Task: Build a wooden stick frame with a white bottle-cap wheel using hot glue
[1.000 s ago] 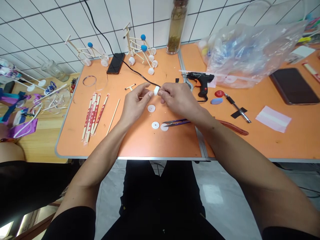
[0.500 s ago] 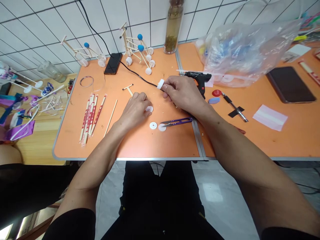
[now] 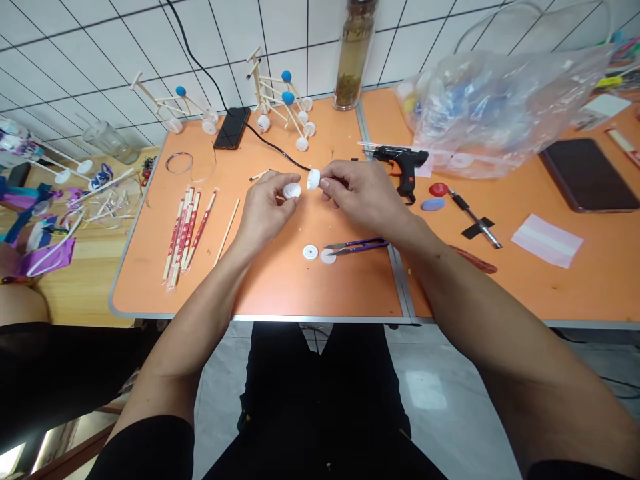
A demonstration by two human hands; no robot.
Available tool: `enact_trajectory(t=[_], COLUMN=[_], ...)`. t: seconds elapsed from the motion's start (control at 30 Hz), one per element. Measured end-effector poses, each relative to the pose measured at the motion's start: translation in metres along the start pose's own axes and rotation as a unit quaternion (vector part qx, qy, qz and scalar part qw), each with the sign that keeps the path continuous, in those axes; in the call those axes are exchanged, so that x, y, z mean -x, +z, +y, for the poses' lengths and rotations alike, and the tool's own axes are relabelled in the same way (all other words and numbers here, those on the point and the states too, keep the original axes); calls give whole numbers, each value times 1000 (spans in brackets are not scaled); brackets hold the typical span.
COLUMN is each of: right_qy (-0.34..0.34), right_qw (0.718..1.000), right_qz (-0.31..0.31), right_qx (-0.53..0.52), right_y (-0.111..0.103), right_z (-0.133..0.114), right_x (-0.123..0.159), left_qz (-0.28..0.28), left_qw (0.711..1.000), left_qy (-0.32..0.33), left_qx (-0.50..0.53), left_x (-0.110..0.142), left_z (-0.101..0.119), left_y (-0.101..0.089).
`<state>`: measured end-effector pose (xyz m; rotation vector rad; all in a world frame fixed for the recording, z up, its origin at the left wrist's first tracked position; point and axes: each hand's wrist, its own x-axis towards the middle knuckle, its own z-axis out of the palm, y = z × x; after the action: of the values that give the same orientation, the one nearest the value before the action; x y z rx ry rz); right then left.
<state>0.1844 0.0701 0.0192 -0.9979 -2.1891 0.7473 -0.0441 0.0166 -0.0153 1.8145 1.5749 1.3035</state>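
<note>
Between thumb and fingers, my left hand pinches a small white plastic wheel, its face turned up. My right hand grips another piece, a thicker white wheel, by its right side; whether a stick runs from it into the fingers is hidden. The two white pieces are close together but apart. Below them on the table lie a white ridged disc and a plain white disc, with the tips of purple thread snips over the plain one. A small T-shaped stick piece is partly behind my left hand.
Wrapped chopsticks and a loose stick lie left. A black glue gun, a pen and red-handled pliers lie right. Stick models, a phone and a tea bottle stand or lie behind.
My left hand went down to the table, picked up a white wheel and raised it beside the other one. My right hand kept hold of its white wheel, shifting slightly.
</note>
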Motion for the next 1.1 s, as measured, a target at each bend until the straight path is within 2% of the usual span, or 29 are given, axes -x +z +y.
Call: enact_trajectory(t=[0.13, 0.3, 0.53, 0.73, 0.93, 1.1], right_qy=[-32, -29, -42, -59, -64, -61], right_qw=[998, 997, 996, 992, 994, 995], right_qz=[-12, -16, 6, -5, -23, -23], right_qx=[55, 67, 83, 109, 85, 80], right_y=[9, 11, 5, 7, 10, 9], right_z=[1, 1, 1, 6, 2, -1], right_x=[3, 4, 4, 3, 4, 4], left_qz=[-21, -10, -37, -32, -17, -17], left_qw=[1000, 996, 985, 985, 983, 985], left_qy=[12, -33, -25, -48, -71, -46], left_qx=[-4, 78, 165, 163, 166, 167], left_x=[2, 2, 4, 4, -1, -2], left_z=[9, 10, 13, 16, 11, 11], left_y=[0, 4, 5, 6, 4, 3])
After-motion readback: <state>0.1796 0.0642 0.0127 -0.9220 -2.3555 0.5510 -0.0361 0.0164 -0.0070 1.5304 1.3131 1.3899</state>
